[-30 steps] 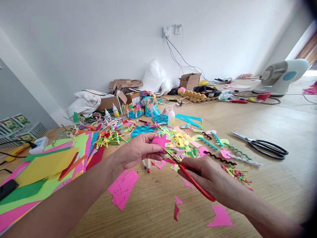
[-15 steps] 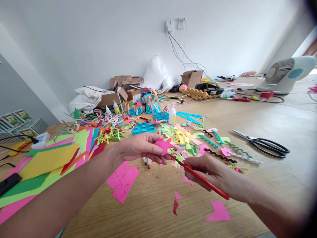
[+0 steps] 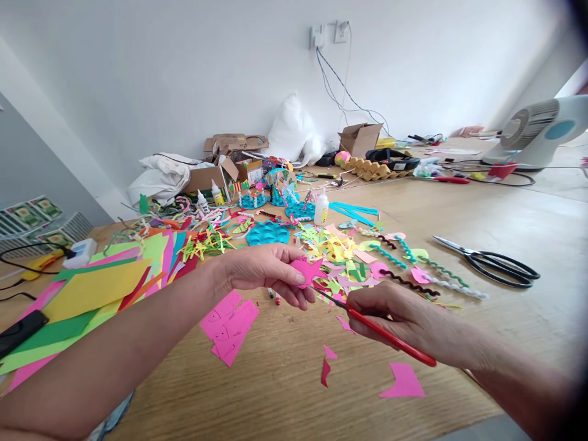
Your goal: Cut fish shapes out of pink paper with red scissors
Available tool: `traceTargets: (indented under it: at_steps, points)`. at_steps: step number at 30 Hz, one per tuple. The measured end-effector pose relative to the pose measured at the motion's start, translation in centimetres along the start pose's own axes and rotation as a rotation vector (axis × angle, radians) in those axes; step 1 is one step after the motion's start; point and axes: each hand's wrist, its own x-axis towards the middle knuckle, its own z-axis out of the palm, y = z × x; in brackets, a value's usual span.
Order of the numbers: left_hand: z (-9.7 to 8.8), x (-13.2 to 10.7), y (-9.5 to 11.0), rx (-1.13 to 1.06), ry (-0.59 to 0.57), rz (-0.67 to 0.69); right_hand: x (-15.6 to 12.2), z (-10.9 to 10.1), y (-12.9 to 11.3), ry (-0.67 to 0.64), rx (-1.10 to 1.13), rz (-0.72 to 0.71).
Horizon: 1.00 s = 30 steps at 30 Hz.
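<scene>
Between the thumb and fingers of my left hand (image 3: 269, 272) is a pink paper cutout (image 3: 311, 269) with pointed edges, like a fish or star. My right hand (image 3: 399, 312) is closed round the red handles of a pair of scissors (image 3: 390, 337). Their dark blades point left and lie right at the lower edge of the cutout. Whether the blades touch the paper I cannot tell. Below my left hand, pink paper pieces with drawn lines (image 3: 231, 327) lie on the wooden table (image 3: 285, 380). A pink offcut (image 3: 404, 381) and a small red scrap (image 3: 326, 372) lie nearer me.
Black-handled scissors (image 3: 491, 263) lie at the right. Coloured paper sheets (image 3: 96, 288) are stacked at the left. Beyond my hands are yellow and green scraps (image 3: 337, 248), a blue palette (image 3: 267, 233), a glue bottle (image 3: 321, 208) and fuzzy twisted stems (image 3: 452, 285). A fan (image 3: 533, 131) stands far right.
The view has shifted slightly. My left hand still holds the pink cutout, which looks turned a little, and the red scissors remain in my right hand beside it.
</scene>
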Motion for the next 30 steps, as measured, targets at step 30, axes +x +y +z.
traceTargets:
  at_steps: [30]
  points:
    - [-0.41,0.10,-0.27,0.087,-0.121,-0.044,-0.20,0.05,-0.45,0.015,-0.162,0.003]
